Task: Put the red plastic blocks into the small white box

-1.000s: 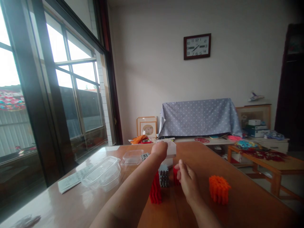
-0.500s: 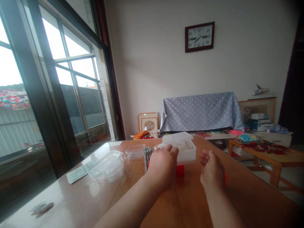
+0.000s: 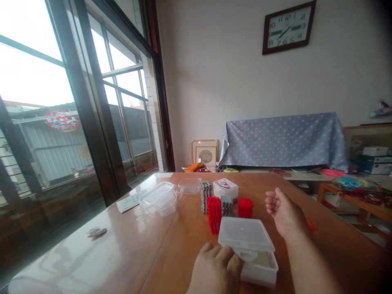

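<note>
A translucent white plastic box (image 3: 260,271) stands on the near part of the table, its hinged lid (image 3: 246,232) tilted back and a tan content partly showing inside. My left hand (image 3: 216,267) is closed on the box's near left corner, thumb hidden. My right hand (image 3: 284,214) is held above the table to the right, fingers curled in, with nothing visible in them. Beyond the box are a tall red ribbed block (image 3: 214,215), a shorter red block (image 3: 246,208), a tall grey ribbed block (image 3: 206,197) and a shorter grey one (image 3: 227,205).
A small white box with a printed lid (image 3: 226,188) sits behind the blocks. Clear plastic containers (image 3: 159,198) and a printed paper (image 3: 128,203) lie at the left. A small silvery bundle (image 3: 97,232) is nearer. Something orange (image 3: 310,223) shows behind my right wrist.
My left hand has brought the plastic box from behind the blocks to the near side of the table. The blocks are uncovered. The view has turned left; my right hand stays raised, fingers curled.
</note>
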A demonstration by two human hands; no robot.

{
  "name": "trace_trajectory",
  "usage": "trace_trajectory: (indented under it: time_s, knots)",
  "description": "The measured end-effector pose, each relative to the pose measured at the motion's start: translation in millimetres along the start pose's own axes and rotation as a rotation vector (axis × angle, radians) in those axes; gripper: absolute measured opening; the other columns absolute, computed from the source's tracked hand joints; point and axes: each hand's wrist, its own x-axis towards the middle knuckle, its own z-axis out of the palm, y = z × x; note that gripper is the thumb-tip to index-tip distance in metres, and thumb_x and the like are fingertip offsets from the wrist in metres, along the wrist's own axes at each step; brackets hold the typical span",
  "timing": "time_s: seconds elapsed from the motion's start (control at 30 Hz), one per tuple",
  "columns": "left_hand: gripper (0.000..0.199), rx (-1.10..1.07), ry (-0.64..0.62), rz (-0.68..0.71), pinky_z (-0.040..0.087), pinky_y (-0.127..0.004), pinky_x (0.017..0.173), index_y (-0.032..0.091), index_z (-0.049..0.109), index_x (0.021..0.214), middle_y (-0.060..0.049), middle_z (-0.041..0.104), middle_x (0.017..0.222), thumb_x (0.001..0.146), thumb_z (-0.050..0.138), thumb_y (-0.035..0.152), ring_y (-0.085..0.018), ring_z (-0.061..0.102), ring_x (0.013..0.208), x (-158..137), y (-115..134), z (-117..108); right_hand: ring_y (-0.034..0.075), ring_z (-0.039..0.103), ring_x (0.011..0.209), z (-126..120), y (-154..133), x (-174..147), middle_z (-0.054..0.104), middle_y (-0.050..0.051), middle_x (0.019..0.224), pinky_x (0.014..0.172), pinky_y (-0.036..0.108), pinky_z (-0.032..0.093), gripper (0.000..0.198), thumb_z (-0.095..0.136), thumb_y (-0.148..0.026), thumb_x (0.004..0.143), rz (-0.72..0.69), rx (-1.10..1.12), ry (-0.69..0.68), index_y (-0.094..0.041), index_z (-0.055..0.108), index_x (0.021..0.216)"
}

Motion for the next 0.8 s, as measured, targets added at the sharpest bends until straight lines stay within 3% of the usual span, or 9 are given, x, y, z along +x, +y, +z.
trace_trajectory:
  time_s: [0.27, 0.47, 0.67, 0.8]
  knots:
    - [0.021, -0.013, -0.041, -0.032, 0.026, -0.035, 0.053, 0.026, 0.059, 0.085, 0.005, 0.064, 0.070, 0.078, 0.070, 0.009, -0.015, 0.055, 0.055, -6.0, -2.2, 10.9, 0.012, 0.056, 0.057, 2.6, -9.5, -8.6, 0.067, 0.003, 0.068, 0.048, 0.020, 0.044, 0.038, 0.077, -0.054, 0.081, 0.061, -0.016, -0.225, -0.016, 0.075, 0.088]
    - [0.014, -0.051, -0.189, -0.072, 0.036, -0.035, 0.061, 0.026, 0.062, 0.088, 0.004, 0.068, 0.078, 0.081, 0.073, 0.019, -0.018, 0.063, 0.068, 5.2, -0.6, 43.4, 0.011, 0.053, 0.054, -5.5, -18.7, -7.0, 0.064, 0.001, 0.063, 0.047, 0.021, 0.042, 0.039, 0.077, -0.055, 0.080, 0.020, -0.037, -0.212, -0.017, 0.074, 0.089]
    - [0.014, -0.065, -0.350, -0.156, 0.042, -0.035, 0.068, 0.026, 0.066, 0.095, 0.001, 0.071, 0.089, 0.084, 0.068, 0.018, -0.021, 0.068, 0.081, 20.1, -0.2, 64.4, 0.013, 0.057, 0.059, -18.8, -25.3, -11.1, 0.070, 0.002, 0.070, 0.053, 0.023, 0.042, 0.024, 0.072, -0.035, 0.075, -0.088, -0.435, -0.270, -0.021, 0.076, 0.094]
    - [0.016, -0.070, -0.392, -0.205, 0.044, -0.036, 0.072, 0.026, 0.067, 0.099, 0.000, 0.072, 0.094, 0.086, 0.065, 0.016, -0.022, 0.069, 0.084, 24.3, -1.1, 67.7, 0.022, 0.068, 0.089, -23.8, -26.7, -17.5, 0.078, 0.006, 0.098, 0.073, 0.028, 0.051, 0.024, 0.072, -0.032, 0.075, -0.104, -0.596, -0.382, -0.024, 0.078, 0.096]
